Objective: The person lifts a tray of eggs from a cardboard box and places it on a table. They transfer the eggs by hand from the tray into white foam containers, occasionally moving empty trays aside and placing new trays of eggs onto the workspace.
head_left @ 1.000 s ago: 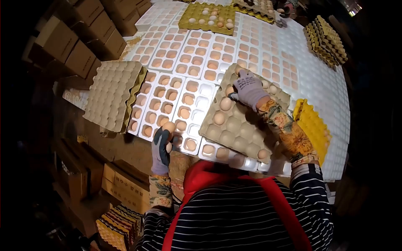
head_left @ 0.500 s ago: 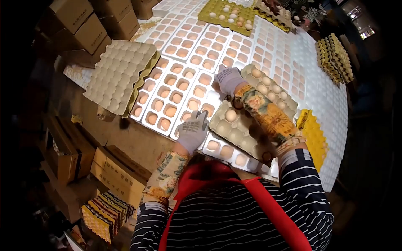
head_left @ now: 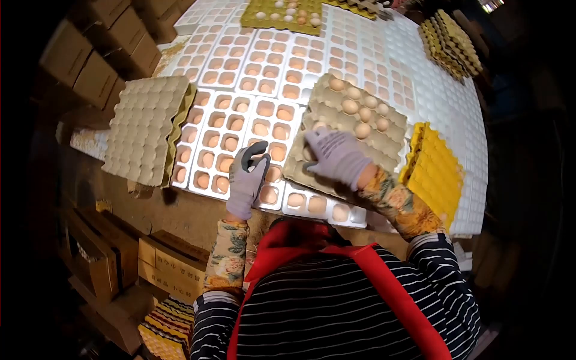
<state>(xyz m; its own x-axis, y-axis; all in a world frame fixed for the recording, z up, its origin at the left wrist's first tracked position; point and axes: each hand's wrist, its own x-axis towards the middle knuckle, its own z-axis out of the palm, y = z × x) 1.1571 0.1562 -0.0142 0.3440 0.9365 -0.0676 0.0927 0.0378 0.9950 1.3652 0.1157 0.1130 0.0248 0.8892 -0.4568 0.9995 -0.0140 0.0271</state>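
My left hand [head_left: 247,183], in a pale glove with dark fingertips, hovers at a white foam tray [head_left: 242,100] of brown eggs. Its thumb and forefinger are curved and apart, with nothing seen between them. My right hand [head_left: 339,157], gloved alike, reaches down over the left part of a grey pulp egg tray [head_left: 384,147]. Its fingers are bent around a pale egg [head_left: 318,126], partly hidden at the fingertips. Several more eggs [head_left: 365,114] sit in that tray's far half. The pulp tray lies on top of the foam trays.
Stacked grey pulp trays [head_left: 147,129] stand at the left, a yellow tray [head_left: 433,174] at the right. An olive tray with eggs [head_left: 282,15] lies at the back, near more stacked trays [head_left: 450,45]. Cardboard boxes [head_left: 171,264] stand below left, others [head_left: 96,78] behind.
My right hand has drawn back from the foam tray to the pulp tray's near-left part. My left hand has lifted slightly and its thumb and forefinger have spread. The view has shifted.
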